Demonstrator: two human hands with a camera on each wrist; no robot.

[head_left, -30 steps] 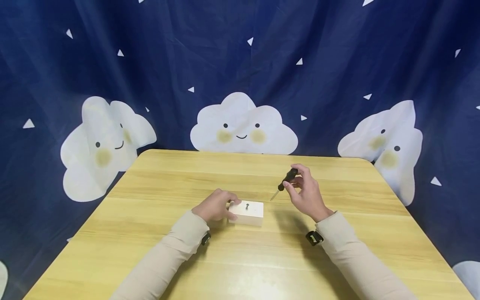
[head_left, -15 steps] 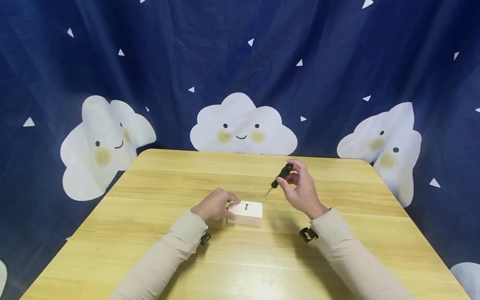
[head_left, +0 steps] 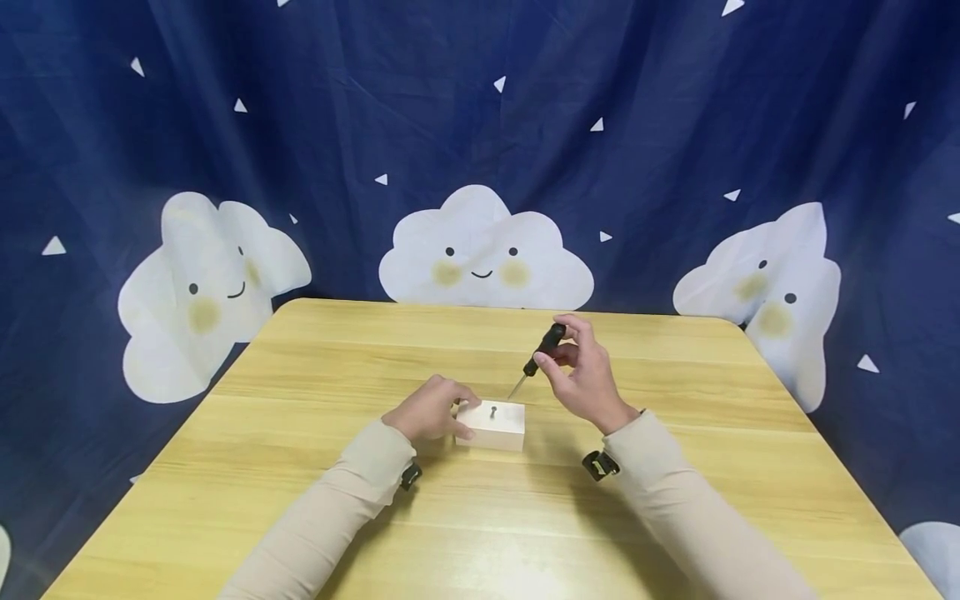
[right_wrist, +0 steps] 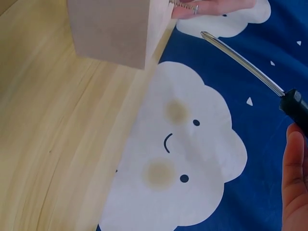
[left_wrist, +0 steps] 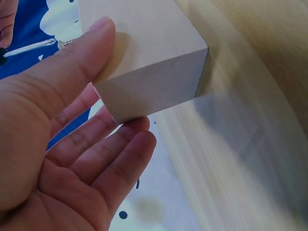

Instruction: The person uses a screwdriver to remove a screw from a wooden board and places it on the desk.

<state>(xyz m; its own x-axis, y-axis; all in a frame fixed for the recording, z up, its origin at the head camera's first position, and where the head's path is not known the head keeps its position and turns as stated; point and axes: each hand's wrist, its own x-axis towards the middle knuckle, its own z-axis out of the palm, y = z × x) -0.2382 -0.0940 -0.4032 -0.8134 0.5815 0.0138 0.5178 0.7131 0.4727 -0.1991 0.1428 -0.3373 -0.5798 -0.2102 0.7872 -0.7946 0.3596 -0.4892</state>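
Observation:
A pale wooden block [head_left: 491,437] lies on the table, a metal screw [head_left: 493,412] sticking up from its top. My left hand [head_left: 427,410] grips the block's left end, thumb on the near face [left_wrist: 144,38] and fingers behind. My right hand [head_left: 588,382] holds a black-handled screwdriver [head_left: 546,345] above the block's right side, its shaft slanting down to the left. In the right wrist view the screwdriver's tip [right_wrist: 207,36] is apart from the threaded screw [right_wrist: 184,6]. Part of the right hand's grip is out of that view.
The light wood table [head_left: 360,358] extends around the block on all sides. Behind it hangs a dark blue curtain [head_left: 337,100] printed with smiling white clouds [head_left: 487,242] and small triangles.
My right hand has carried the screwdriver to the left, bringing its tip nearer to the screw. The left hand and the block have stayed in place.

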